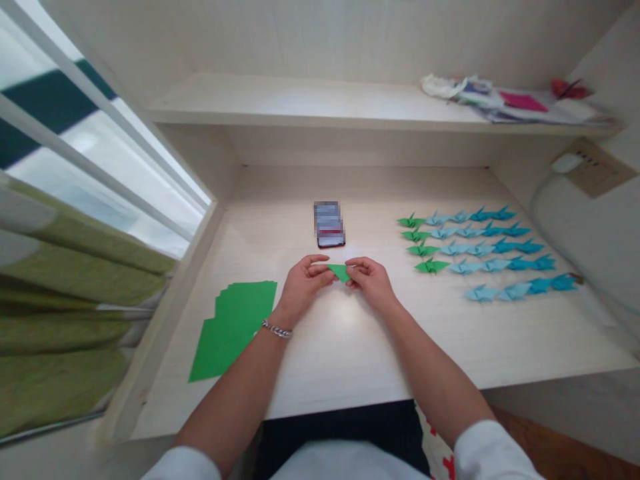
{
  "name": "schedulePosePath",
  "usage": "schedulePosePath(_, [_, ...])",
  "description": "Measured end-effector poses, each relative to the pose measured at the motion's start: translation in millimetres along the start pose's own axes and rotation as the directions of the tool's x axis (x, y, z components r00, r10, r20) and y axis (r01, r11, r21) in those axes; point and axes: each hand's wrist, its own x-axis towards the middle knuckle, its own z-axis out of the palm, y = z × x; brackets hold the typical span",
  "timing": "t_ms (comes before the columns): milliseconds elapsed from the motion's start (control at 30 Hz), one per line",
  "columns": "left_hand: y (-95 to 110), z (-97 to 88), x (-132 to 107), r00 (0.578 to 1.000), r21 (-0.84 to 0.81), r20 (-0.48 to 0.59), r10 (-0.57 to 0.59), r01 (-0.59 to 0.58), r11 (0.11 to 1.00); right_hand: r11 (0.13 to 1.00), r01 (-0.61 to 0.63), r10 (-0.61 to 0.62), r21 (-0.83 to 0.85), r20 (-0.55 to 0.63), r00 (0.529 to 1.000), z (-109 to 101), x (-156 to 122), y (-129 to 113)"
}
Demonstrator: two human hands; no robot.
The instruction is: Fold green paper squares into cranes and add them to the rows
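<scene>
I've got a small folded green paper [339, 271] right between my two hands, just above the pale desk [350, 347], in the middle of the scene. My left hand [303, 283] pinches its left corner, thumb and fingertips closed on the edge; my right hand [369, 280] pinches the right corner the same way, fingers curled in. The piece shows as a little triangle pointing toward me, its top edge stretched between both grips. A silver bracelet [277, 329] sits on my left wrist.

Just beyond the paper, on the far side, lies a phone [329, 225], flat on the desk, near my fingertips but not touching them. To the left and nearer to me there's a stack of green sheets [231, 327], fanned slightly, well apart from my left hand. Off to the right, rows of finished paper cranes [487, 250] are laid out: green ones at the left ends, then light blue, then deeper blue farther right. On the shelf [280, 107] at the far right, a blurred heap of papers [500, 100].
</scene>
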Motion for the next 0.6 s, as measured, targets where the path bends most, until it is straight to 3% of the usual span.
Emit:
schedulePosePath(133, [-1,4.9,-2,1.0,-0.04,-0.007,0.022,-0.022,0.999,0.996,-0.056,0.056,0.064,-0.011,0.998,10,-3,0])
schedulePosePath(300, [0,9.1,-3,1.0,-0.022,0.005,0.022,-0.022,1.0,0.997,-0.025,0.029,0.071,-0.054,0.998,12,-6,-1])
schedulePosePath(600, [0,6.5,-4,1.0,-0.135,-0.006,0.008,-0.009,0.991,0.999,0.024,-0.026,0.035,0.048,0.998,15,-10,-2])
